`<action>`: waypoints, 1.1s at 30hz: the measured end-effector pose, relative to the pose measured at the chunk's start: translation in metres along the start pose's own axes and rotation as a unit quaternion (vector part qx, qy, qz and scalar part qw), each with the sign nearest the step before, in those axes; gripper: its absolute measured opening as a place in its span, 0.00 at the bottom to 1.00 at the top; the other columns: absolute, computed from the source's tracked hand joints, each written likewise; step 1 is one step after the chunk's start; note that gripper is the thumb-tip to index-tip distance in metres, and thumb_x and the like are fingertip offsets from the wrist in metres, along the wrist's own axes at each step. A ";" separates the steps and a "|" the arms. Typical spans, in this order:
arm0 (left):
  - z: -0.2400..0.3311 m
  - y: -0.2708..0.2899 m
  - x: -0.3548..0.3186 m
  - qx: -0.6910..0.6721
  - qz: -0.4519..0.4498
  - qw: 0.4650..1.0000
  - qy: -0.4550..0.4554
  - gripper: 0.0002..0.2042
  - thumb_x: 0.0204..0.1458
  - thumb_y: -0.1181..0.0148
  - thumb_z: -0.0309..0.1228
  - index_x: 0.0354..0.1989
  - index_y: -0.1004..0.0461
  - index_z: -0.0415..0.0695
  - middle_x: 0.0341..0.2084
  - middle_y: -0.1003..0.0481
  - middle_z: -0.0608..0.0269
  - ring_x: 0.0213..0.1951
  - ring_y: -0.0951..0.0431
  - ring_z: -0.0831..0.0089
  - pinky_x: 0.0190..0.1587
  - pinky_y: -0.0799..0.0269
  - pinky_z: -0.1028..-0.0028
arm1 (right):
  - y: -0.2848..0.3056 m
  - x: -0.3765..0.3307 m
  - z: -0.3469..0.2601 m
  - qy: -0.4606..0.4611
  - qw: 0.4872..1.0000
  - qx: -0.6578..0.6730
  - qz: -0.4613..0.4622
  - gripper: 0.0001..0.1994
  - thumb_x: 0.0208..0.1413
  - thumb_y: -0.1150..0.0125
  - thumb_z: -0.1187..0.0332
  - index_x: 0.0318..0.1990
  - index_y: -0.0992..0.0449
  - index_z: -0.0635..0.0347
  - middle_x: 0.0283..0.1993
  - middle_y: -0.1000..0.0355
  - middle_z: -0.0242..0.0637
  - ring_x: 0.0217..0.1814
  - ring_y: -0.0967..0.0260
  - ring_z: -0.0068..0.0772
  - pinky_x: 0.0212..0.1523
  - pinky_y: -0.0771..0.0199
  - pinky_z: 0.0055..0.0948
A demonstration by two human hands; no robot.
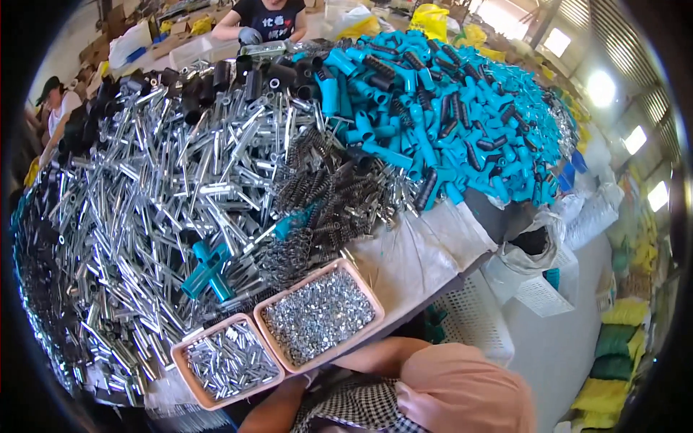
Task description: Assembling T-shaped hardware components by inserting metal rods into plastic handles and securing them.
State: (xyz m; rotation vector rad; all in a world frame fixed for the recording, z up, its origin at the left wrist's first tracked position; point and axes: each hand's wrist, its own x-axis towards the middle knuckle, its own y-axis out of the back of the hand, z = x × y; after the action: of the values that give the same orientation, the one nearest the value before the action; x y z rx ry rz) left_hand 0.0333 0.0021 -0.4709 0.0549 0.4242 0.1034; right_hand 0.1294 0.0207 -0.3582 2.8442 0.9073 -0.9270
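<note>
My right forearm [381,354] reaches left along the table's front edge, and my left forearm [277,408] comes up from below. Both hands meet low at the edge, mostly hidden beneath the trays, so their fingers and anything in them cannot be made out. Closest to them are two pinkish plastic trays set side by side. The left tray [182,369] holds short silver metal pins [229,361]. In the right tray [375,303] lie many tiny silver metal pieces [317,317]. Behind the left tray, a teal branched plastic part [207,272] rests on a heap of silver metal tubes [155,195].
Dark coil springs [310,187] lie mid-table, with teal plastic handles [447,123] heaped at the back right. Black sleeves [253,85] line the back. A white perforated crate [476,317] stands right of my body. A co-worker [267,22] sits across, another person [58,105] far left.
</note>
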 end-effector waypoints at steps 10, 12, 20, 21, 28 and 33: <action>0.112 0.026 -0.039 0.208 0.103 0.970 0.066 0.21 0.67 0.63 0.41 0.57 0.29 0.41 0.55 0.27 0.50 0.58 0.29 0.59 0.63 0.38 0.62 | 0.028 -0.010 0.019 -0.016 0.998 -0.039 -0.042 0.10 0.56 0.43 0.63 0.40 0.25 0.60 0.29 0.26 0.39 0.28 0.28 0.40 0.33 0.23 0.39; 0.154 0.047 -0.039 0.237 0.112 0.959 0.107 0.22 0.67 0.63 0.40 0.59 0.30 0.42 0.58 0.29 0.51 0.61 0.32 0.59 0.65 0.40 0.62 | 0.034 -0.003 -0.017 -0.023 0.995 -0.060 -0.074 0.11 0.56 0.43 0.63 0.41 0.24 0.60 0.29 0.26 0.39 0.28 0.28 0.40 0.34 0.24 0.39; 0.127 0.043 -0.017 0.331 0.098 0.934 0.090 0.21 0.66 0.63 0.40 0.58 0.28 0.45 0.61 0.31 0.52 0.62 0.32 0.60 0.66 0.41 0.64 | 0.003 0.022 -0.040 -0.048 0.981 -0.135 -0.131 0.11 0.57 0.43 0.63 0.41 0.24 0.60 0.30 0.26 0.39 0.28 0.28 0.41 0.34 0.24 0.40; 0.128 0.045 -0.022 0.305 0.106 0.938 0.122 0.21 0.66 0.63 0.40 0.58 0.28 0.45 0.61 0.31 0.53 0.61 0.32 0.60 0.66 0.40 0.64 | 0.017 0.012 -0.036 -0.056 0.977 -0.147 -0.145 0.11 0.57 0.43 0.63 0.41 0.24 0.59 0.30 0.26 0.39 0.28 0.28 0.42 0.34 0.24 0.40; 0.109 0.083 -0.045 0.212 0.176 0.952 0.135 0.20 0.65 0.60 0.42 0.55 0.26 0.45 0.58 0.28 0.53 0.58 0.28 0.60 0.64 0.37 0.64 | 0.011 -0.003 -0.038 -0.085 0.924 -0.236 -0.289 0.12 0.57 0.44 0.62 0.42 0.24 0.59 0.31 0.25 0.39 0.29 0.27 0.42 0.34 0.24 0.41; 0.127 0.062 -0.045 0.193 0.189 0.950 0.154 0.20 0.65 0.58 0.42 0.55 0.26 0.45 0.57 0.27 0.53 0.58 0.28 0.60 0.63 0.37 0.64 | 0.024 0.005 -0.050 -0.103 0.885 -0.277 -0.361 0.12 0.58 0.44 0.61 0.43 0.24 0.59 0.31 0.25 0.39 0.29 0.27 0.43 0.34 0.25 0.42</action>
State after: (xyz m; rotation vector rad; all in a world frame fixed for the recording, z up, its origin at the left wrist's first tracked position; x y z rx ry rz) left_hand 0.0396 0.0546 -0.3321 0.5136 0.7407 0.4096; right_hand 0.1719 0.0122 -0.3238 1.8846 1.8815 -0.7858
